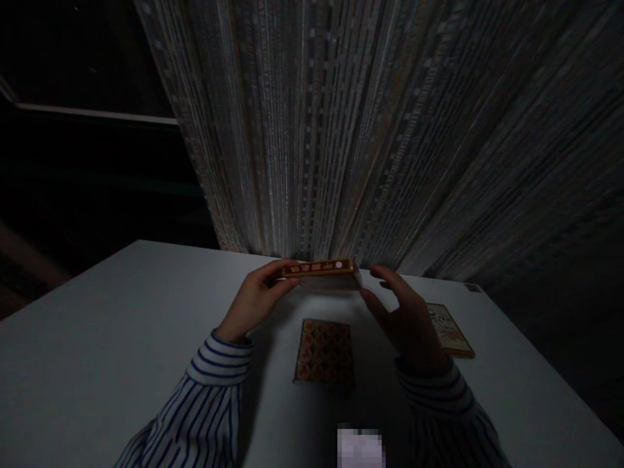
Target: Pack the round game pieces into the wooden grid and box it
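Observation:
My left hand pinches the left end of a shallow box lid, raised above the table with its brown, lettered long side facing me. At the lid's right end is my right hand, thumb and fingers apart; its thumb tip is close to the lid's corner, and I cannot tell whether they touch. Below the lid, between my hands, an open box of Chinese chess pieces rests on the table. Its round wooden discs lie in rows, and red characters show on the better-lit ones.
On the white table, a flat box or lid with a printed picture lies right of my right hand. A patterned curtain hangs behind the far edge. A small dark label marks the far right corner. A pixelated pale patch covers the bottom.

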